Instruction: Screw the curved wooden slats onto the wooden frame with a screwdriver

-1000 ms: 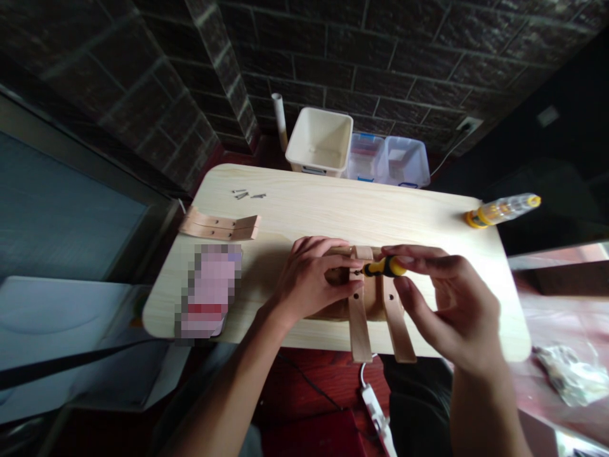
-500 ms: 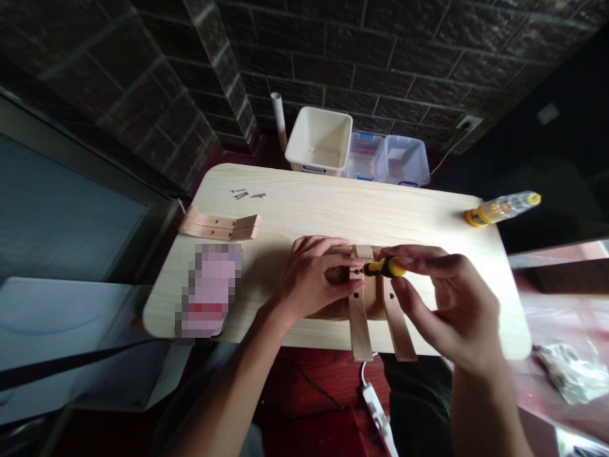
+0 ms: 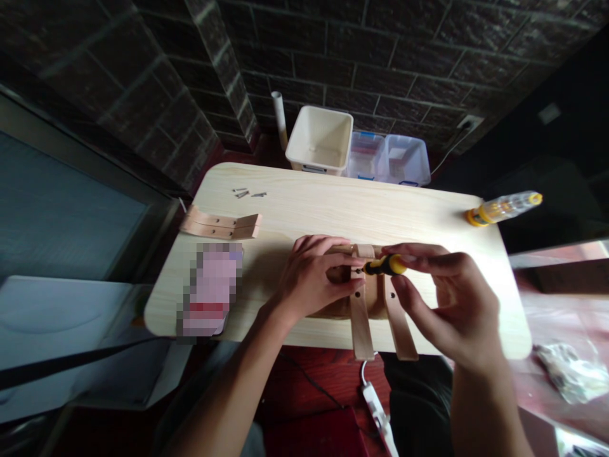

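Note:
My right hand point(image 3: 451, 301) pinches a yellow-and-black screwdriver point(image 3: 394, 264) between thumb and fingers. The tool lies nearly level, its tip pointing left at a hole in a pale wooden strip point(image 3: 362, 327). My left hand point(image 3: 307, 276) holds that strip, thumb and forefinger on either side of the screwdriver tip; a screw there is too small to make out. A second strip point(image 3: 403, 330) with a dark hole runs alongside on the right. Both strips lie across a brown wooden piece point(image 3: 328, 311), partly covered by my hands, and overhang the table's near edge.
On the pale table point(image 3: 380, 212) are loose screws point(image 3: 245, 193), two more shaped strips point(image 3: 221, 226), a blurred-out phone-like object point(image 3: 212, 289) and a clear yellow-ended bottle-shaped case point(image 3: 504, 206). Behind stand a cream bin point(image 3: 318, 136) and clear boxes point(image 3: 406, 158). A power strip point(image 3: 378, 412) lies below.
The view has shifted very slightly. Both hands, the screwdriver and the strips keep almost the same positions.

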